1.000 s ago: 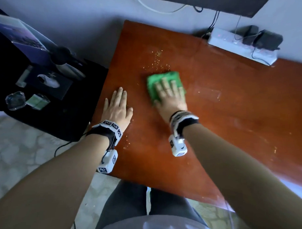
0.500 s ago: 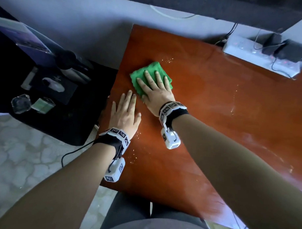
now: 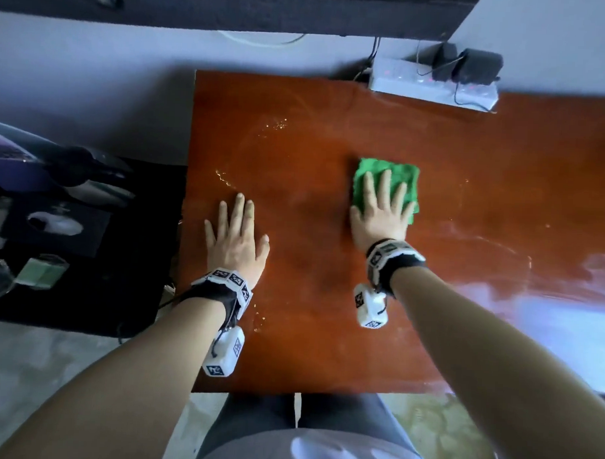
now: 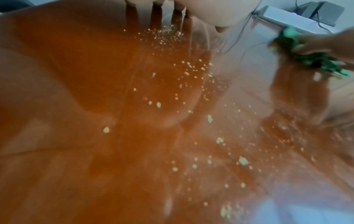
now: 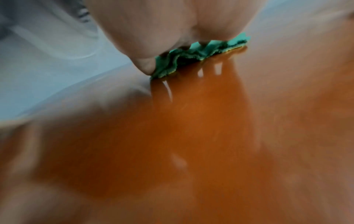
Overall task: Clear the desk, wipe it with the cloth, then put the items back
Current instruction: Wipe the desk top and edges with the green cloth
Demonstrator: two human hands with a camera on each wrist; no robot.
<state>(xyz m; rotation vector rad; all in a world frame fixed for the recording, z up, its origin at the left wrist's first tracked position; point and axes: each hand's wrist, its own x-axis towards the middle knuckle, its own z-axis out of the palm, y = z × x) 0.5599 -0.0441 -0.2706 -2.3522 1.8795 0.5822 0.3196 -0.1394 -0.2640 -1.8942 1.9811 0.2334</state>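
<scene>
a person leans over a wooden desk (image 3: 332, 134) midway through the wiping step, the right hand (image 3: 380, 215) laid flat on a folded green cloth (image 3: 404, 176) with fingers straight and spread, pressing it to the wood, not gripping it. the cloth lies near the middle of the desk, apart from every edge. the left hand (image 3: 237, 237) rests palm down near the left edge, fingers straight and holding nothing, apparently bracing the body.

pale crumbs (image 4: 191, 66) lie scattered over the left half of the desk: a patch toward the back left corner, a short line just beyond the left fingertips, and a few beside the left wrist near the front edge. the left wrist view shows them plainly, some quite coarse. a white power strip (image 3: 433, 86) with dark plugs lies along the back edge.

the cleared items, among them a computer mouse (image 3: 56, 222), wait on a dark surface (image 3: 132, 257) to the left of the desk; the rest are too dim to name.

judged from the crumbs, the wiping is unfinished. the next move likely calls for sweeping the cloth leftward across the crumbs, keeping flat pressure so they gather ahead of it, and lifting the left hand clear of the path.
</scene>
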